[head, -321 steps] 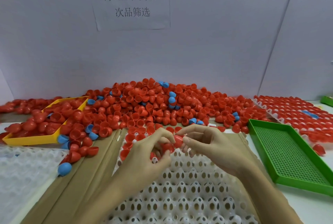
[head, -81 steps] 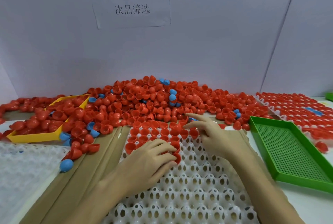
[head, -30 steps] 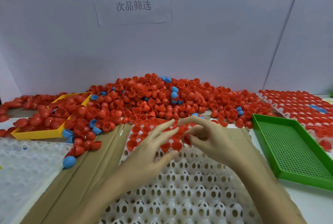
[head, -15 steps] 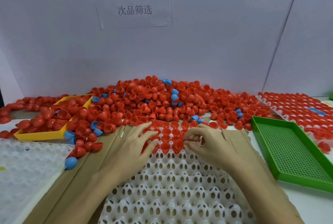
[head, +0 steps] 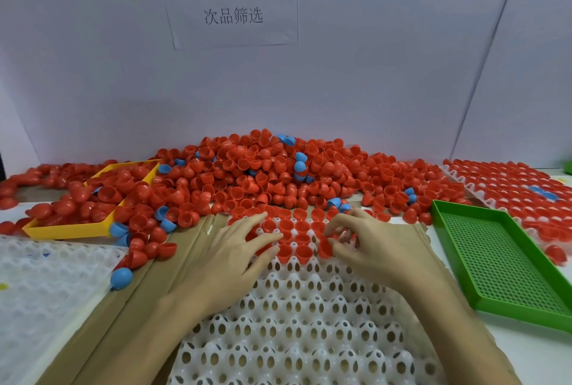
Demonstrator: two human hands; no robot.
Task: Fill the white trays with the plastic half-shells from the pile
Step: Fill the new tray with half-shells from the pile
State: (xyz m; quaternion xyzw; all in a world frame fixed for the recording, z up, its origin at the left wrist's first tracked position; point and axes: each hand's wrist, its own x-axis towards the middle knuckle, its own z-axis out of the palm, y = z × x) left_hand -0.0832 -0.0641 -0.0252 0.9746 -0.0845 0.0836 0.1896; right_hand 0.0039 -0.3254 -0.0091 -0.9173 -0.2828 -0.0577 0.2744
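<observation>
A white tray (head: 297,322) with rows of round cups lies in front of me on brown cardboard. Its far rows hold red half-shells (head: 294,227), open side up. Behind it spreads a big pile of red half-shells (head: 263,174) with a few blue ones mixed in. My left hand (head: 235,254) lies flat with fingers spread over the filled cups at the tray's far left. My right hand (head: 365,245) has its fingers curled and pinches a red half-shell (head: 324,249) at the edge of the filled rows.
A yellow tray (head: 71,230) heaped with red shells sits at the left, an empty white tray (head: 46,292) in front of it. A green perforated tray (head: 501,261) lies at the right, a filled white tray (head: 510,180) behind it. A loose blue shell (head: 121,278) rests on the cardboard.
My left hand has come down from raised fingers to lie flat on the filled cups. My right hand has lowered its red shell towards the tray's third row.
</observation>
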